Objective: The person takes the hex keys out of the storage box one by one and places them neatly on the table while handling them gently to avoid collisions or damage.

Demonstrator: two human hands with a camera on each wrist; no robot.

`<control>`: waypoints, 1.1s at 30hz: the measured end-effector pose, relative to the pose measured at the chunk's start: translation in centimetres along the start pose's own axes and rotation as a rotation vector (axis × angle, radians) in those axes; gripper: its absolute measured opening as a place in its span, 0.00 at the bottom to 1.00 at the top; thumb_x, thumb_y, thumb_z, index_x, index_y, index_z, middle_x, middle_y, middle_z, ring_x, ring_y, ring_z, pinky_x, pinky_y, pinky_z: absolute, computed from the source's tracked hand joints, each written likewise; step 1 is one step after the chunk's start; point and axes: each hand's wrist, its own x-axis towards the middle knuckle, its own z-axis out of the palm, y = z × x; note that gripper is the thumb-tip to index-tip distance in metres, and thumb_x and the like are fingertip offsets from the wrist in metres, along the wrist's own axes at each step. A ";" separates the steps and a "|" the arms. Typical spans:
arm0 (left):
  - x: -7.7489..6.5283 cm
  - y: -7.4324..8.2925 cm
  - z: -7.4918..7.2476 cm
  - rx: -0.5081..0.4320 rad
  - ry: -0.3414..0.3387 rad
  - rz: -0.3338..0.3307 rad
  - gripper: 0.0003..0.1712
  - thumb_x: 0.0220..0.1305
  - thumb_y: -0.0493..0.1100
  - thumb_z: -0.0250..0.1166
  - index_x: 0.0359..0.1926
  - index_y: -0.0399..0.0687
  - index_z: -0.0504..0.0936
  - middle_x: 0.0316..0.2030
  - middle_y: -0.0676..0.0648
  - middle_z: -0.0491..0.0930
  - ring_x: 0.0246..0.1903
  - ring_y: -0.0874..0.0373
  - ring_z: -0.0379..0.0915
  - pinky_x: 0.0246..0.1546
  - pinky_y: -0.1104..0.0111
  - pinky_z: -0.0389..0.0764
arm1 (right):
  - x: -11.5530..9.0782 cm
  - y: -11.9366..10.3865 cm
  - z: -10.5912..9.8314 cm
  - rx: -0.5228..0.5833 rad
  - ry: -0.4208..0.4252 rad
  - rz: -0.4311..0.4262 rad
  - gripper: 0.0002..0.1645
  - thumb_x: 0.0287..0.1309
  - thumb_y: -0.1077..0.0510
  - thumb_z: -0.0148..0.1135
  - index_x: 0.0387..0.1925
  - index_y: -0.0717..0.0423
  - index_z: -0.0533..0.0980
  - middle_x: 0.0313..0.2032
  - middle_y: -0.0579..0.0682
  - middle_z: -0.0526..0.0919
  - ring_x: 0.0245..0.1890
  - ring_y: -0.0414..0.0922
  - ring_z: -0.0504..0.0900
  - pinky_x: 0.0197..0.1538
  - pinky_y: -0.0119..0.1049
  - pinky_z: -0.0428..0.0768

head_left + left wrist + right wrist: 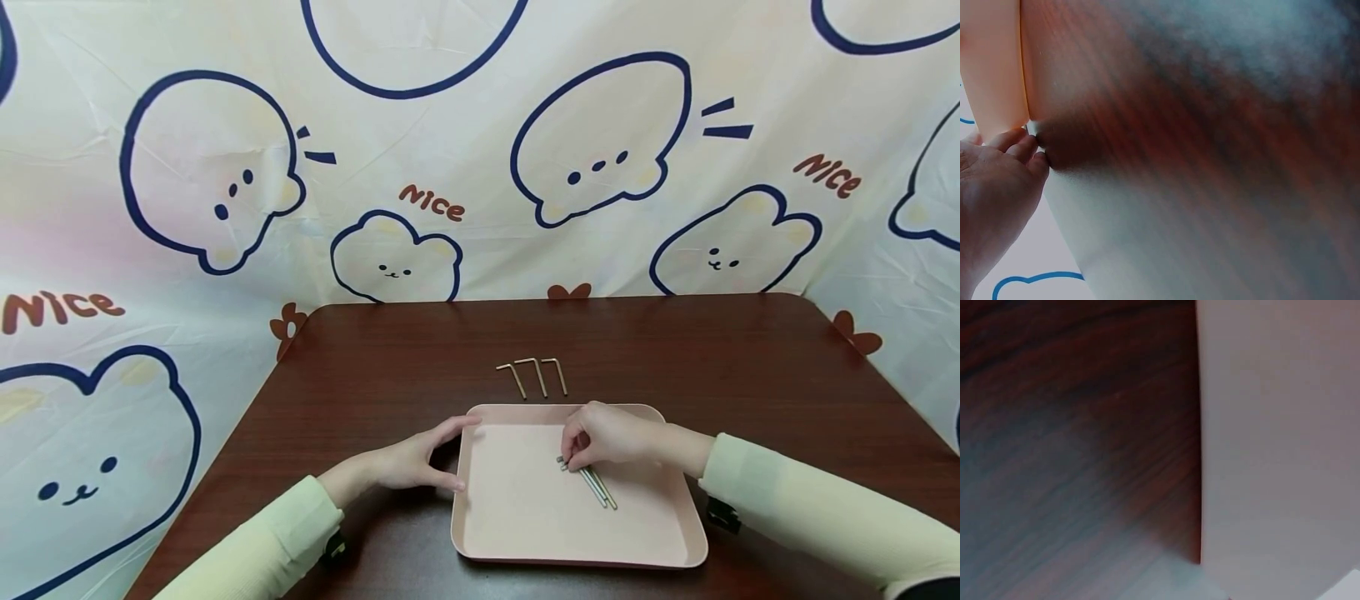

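A pink tray [517,525] lies on the dark wooden table. Inside it are several metal hex keys [600,492], lying close together at a slant. My right hand [611,435] reaches over the tray from the right, fingertips and thumb pinching at the upper end of the hex keys; how many it pinches is hidden. My left hand [412,460] touches the tray's left rim, thumb and fingers spread apart. In the left wrist view the left hand's fingers [1019,147] meet the tray's edge. The right wrist view shows the tray but not the right hand's fingers.
Three bent hex keys [542,379] lie side by side on the table [360,358] just beyond the tray's far rim. A pale cloth printed with cartoon bears [397,258] hangs behind the table and along both sides.
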 end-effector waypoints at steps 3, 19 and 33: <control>0.0 0.0 0.0 -0.001 0.001 -0.001 0.50 0.57 0.43 0.73 0.74 0.53 0.53 0.74 0.47 0.50 0.72 0.58 0.42 0.68 0.53 0.45 | 0.1 -0.1 0.0 0.010 0.007 0.017 0.05 0.49 0.61 0.75 0.26 0.50 0.85 0.25 0.33 0.78 0.26 0.30 0.73 0.29 0.27 0.75; 0.0 -0.1 0.1 0.003 0.001 0.003 0.50 0.57 0.44 0.73 0.74 0.53 0.53 0.73 0.47 0.51 0.71 0.58 0.43 0.68 0.53 0.46 | 0.0 -0.2 0.3 -0.085 0.048 0.032 0.07 0.47 0.59 0.77 0.23 0.45 0.85 0.23 0.31 0.76 0.25 0.30 0.72 0.28 0.27 0.73; 0.1 -0.1 0.1 0.007 0.001 0.008 0.50 0.57 0.44 0.73 0.74 0.53 0.53 0.73 0.46 0.51 0.71 0.57 0.43 0.68 0.53 0.45 | 0.2 0.1 0.3 -0.128 0.018 -0.024 0.05 0.49 0.59 0.75 0.23 0.46 0.86 0.25 0.29 0.77 0.30 0.28 0.74 0.32 0.26 0.74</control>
